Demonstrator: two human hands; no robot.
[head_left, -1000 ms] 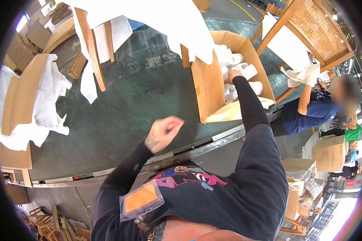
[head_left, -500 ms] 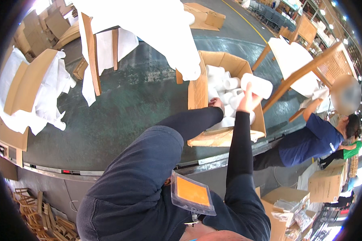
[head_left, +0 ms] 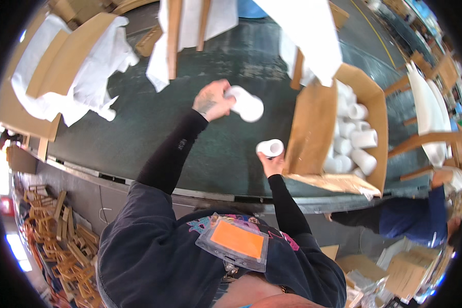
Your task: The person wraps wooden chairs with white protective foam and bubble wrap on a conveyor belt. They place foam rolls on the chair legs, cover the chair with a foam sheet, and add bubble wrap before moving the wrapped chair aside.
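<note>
My left hand (head_left: pixel 214 100) is closed on white foam tubes (head_left: pixel 250 107), held over the dark green work surface (head_left: pixel 138 154); they are blurred, and I see what looks like two together. Lower and to the right, my right hand (head_left: pixel 273 165) grips a hollow white foam tube (head_left: pixel 270 148) by its side, its round opening showing. Right beside that hand stands an open cardboard box (head_left: pixel 313 126) holding several more white foam tubes (head_left: pixel 363 138).
White-wrapped furniture with wooden legs (head_left: pixel 173 46) stands at the far side. Foam-draped cardboard (head_left: pixel 69 61) lies at left. A co-worker in a dark blue shirt (head_left: pixel 413 218) is at right by a wooden chair (head_left: pixel 426 137). Wooden frames (head_left: pixel 61 251) are piled on the floor at lower left.
Both hands have come out of the box and moved left, each with white foam in it. My view has shifted, so the box now appears farther right.
</note>
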